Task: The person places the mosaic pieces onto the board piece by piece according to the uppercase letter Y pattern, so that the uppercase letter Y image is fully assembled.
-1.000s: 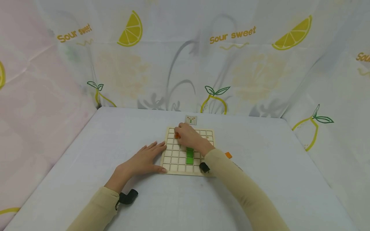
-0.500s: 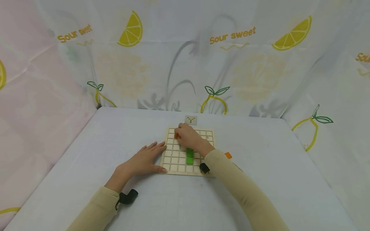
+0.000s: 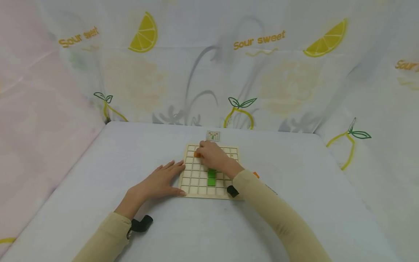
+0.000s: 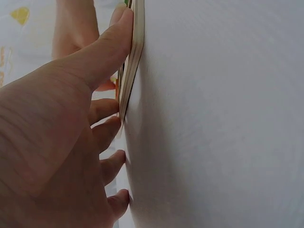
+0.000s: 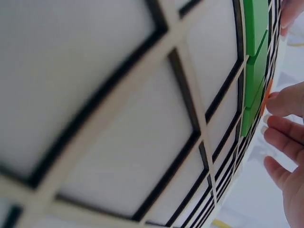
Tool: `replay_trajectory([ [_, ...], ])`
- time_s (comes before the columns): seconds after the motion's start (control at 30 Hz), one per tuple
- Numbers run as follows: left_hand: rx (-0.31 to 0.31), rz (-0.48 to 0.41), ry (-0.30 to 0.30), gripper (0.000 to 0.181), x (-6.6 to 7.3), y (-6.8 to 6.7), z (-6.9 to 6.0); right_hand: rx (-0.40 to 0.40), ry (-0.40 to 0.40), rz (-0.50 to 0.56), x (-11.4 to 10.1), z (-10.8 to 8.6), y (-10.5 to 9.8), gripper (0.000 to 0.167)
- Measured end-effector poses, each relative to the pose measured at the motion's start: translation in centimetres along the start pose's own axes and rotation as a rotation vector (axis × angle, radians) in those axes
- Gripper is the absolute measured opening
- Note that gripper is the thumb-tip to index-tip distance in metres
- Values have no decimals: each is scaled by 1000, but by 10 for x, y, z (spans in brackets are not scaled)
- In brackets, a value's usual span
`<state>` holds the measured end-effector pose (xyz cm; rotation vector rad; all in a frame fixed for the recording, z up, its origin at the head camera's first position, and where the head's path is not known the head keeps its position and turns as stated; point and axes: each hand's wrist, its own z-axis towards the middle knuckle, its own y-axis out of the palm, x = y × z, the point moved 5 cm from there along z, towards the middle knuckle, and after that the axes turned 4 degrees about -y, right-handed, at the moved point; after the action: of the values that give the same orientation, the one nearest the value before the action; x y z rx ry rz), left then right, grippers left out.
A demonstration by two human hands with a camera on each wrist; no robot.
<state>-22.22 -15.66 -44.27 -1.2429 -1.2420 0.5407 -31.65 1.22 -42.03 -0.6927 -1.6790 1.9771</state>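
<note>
My left hand [image 3: 160, 183] lies spread at the left side of the wooden grid board [image 3: 194, 181], its thumb and fingertips against the edge. In the left wrist view the thumb rests over the rim [image 4: 137, 28]. My right hand [image 3: 214, 156] reaches across the board with curled fingers. Its fingertips are on an orange tile [image 3: 197, 154] in the upper left part of the grid; in the right wrist view the thumb touches that orange tile [image 5: 267, 97]. A column of green tiles [image 3: 211, 177] sits in the cells below, partly hidden by the hand.
Behind the board lies a small pattern card [image 3: 213, 136] printed with coloured squares. Another orange tile [image 3: 256, 175] is on the white tabletop [image 3: 294, 182] right of the board, partly covered by the right sleeve. A lemon-printed cloth [image 3: 183, 72] hangs behind.
The head view has shifted slightly, so everything appears a little further left. My right hand sits slightly further right over the orange tile, showing more of it. The left hand stays at the board's edge.
</note>
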Motion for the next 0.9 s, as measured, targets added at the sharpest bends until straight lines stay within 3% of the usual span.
replay_trajectory([
  [0.13,-1,2,-2,101,-2,0,-1,-5,-13,-3,0,-6,-4,23],
  [0.3,-3,4,-9,102,-3,1,0,46,-46,50,5,-17,-10,27],
  [0.47,-3,1,-2,101,-1,0,1,51,-18,85,13,-27,-14,28],
  [0.9,-4,-5,-2,99,0,-2,0,22,-41,34,16,-50,-18,23],
])
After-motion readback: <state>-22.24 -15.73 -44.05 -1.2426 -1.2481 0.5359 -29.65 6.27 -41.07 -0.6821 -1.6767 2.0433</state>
